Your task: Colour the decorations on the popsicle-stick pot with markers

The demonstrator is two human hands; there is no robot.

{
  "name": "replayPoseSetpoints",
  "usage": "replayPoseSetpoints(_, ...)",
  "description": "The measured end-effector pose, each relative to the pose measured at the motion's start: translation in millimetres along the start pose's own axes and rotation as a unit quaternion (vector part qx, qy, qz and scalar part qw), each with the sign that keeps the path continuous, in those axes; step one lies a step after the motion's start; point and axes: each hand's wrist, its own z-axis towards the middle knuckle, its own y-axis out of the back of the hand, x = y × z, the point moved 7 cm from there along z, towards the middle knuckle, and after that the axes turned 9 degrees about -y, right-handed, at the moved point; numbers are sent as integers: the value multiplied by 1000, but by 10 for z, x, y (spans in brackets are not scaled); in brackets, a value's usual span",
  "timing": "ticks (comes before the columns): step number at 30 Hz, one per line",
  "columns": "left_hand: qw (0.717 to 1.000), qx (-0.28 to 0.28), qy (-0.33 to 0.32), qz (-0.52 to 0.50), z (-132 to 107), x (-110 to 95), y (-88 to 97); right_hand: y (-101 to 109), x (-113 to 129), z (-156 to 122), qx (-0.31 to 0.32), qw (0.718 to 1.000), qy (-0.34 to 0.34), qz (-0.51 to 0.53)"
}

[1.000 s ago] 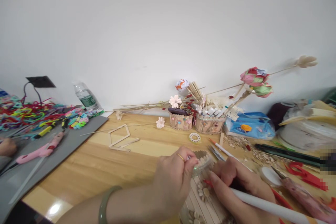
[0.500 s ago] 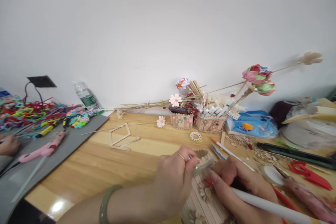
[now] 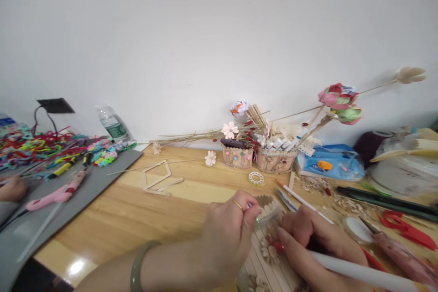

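Observation:
My left hand (image 3: 227, 232), with a ring and a green bangle, is closed at the rim of a wooden-stick container (image 3: 262, 255). Glittery trim runs along that rim, and small wooden flowers (image 3: 268, 250) decorate the side. In my right hand (image 3: 311, 242) is a white-barrelled marker (image 3: 356, 267) with a red tip. The tip is at the upper flower; whether it touches a petal I cannot tell. The container's lower part runs out of view, and my hands hide some of it.
Decorated wooden holders (image 3: 275, 159) with pens and sticks stand by the wall. Scissors (image 3: 285, 200), wood shavings, red-handled cutters (image 3: 407, 230) and a tissue pack (image 3: 330, 163) lie right. Left are stick shapes (image 3: 160, 180), a pink glue gun (image 3: 56, 196) and another person's hand (image 3: 13, 188).
The marker's red tip has moved slightly right and down, onto the flower's area. My left hand keeps its hold on the rim. The whole view has shifted a little.

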Motion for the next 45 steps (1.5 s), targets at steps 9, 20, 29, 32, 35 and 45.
replayPoseSetpoints(9,1000,-1,1,-3,-14,13,-22,-19,26,25,8,1000,0,-27)
replayPoseSetpoints(20,1000,-3,-4,-4,-19,8,-17,-9,-47,17,4,999,-28,24)
replayPoseSetpoints(29,1000,2,14,1,-37,31,-27,-3,-70,5,1,999,-38,11)
replayPoseSetpoints(32,1000,6,15,-1,-45,34,-34,5,-38,16,2,1000,-25,-14)
replayPoseSetpoints(35,1000,3,14,-3,-56,38,-33,-4,-14,34,9,999,-32,-23)
replayPoseSetpoints(45,999,-5,16,-29,-57,59,-40,39,-36,42,4,998,-62,13)
